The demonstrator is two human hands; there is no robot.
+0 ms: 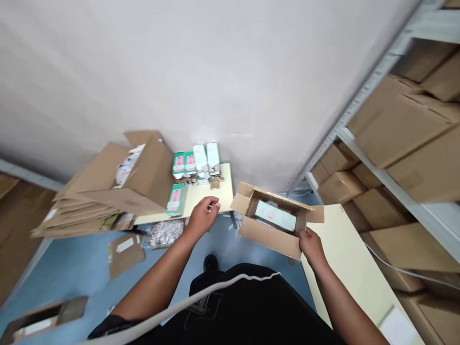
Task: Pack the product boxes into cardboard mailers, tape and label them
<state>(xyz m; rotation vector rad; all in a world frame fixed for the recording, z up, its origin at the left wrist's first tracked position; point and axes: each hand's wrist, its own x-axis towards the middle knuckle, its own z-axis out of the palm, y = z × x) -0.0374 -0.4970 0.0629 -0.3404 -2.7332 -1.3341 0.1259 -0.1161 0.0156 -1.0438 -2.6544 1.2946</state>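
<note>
Looks like a stockroom or packing room, not a home. Right of the right-hand fingers (302, 234), which grip an open brown cardboard box (268, 235), grey metal shelving (377, 74) is crammed with plain brown cartons (395, 129). Beyond the left-hand fingers (213, 205) a pale yellow surface (223, 191) carries small green-and-white product boxes (201, 160), with flattened brown cardboard sheets (72, 215) stacked further left and cardboard scraps (125, 251) on the blue floor (72, 273) below.

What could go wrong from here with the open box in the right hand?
1. Only the right hand grips the open cardboard box, at one corner. The box seems to hang beyond the pale table, so it may tip and spill the pale green pack.
2. The left hand is free near the upright packs; a careless sweep could topple them.
</note>
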